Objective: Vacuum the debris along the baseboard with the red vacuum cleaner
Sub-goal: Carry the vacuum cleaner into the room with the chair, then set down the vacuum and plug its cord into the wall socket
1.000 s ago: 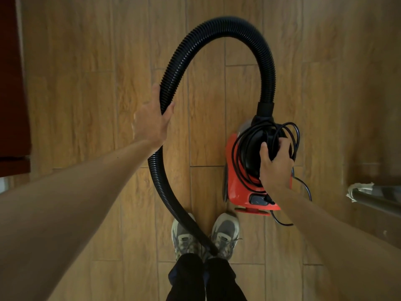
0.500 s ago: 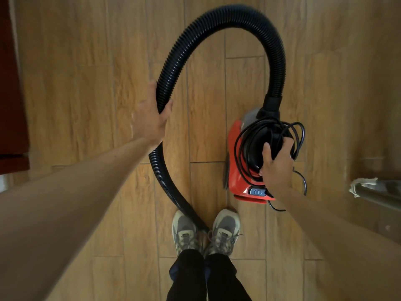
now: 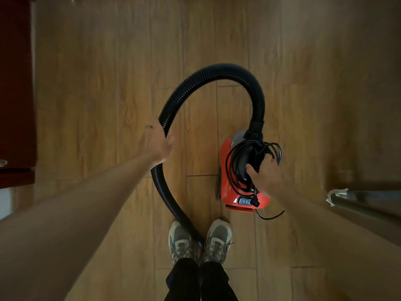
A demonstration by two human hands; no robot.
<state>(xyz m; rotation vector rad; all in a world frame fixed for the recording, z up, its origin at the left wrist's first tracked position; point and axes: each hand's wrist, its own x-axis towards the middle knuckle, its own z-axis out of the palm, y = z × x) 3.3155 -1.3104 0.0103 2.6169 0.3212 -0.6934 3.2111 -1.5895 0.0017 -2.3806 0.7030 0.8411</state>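
Observation:
The red vacuum cleaner (image 3: 227,187) hangs above the wooden floor, right of centre. My right hand (image 3: 265,174) grips its black top handle, where the black power cord (image 3: 234,157) is wound in loops. A black ribbed hose (image 3: 208,72) arches from the vacuum's front up and over to the left. My left hand (image 3: 157,144) grips the hose on its left side. Below that hand the hose runs down and ends between my two shoes (image 3: 200,240). No baseboard or debris shows clearly.
A dark red cabinet (image 3: 16,94) lines the left edge. A metal bar with a white taped end (image 3: 355,197) juts in from the right. Wood-look floor tiles (image 3: 108,72) spread ahead of me.
The view has tilted up, so the hose arch and vacuum sit lower in the frame. Both hands keep the same grips; the vacuum has shifted slightly to the right.

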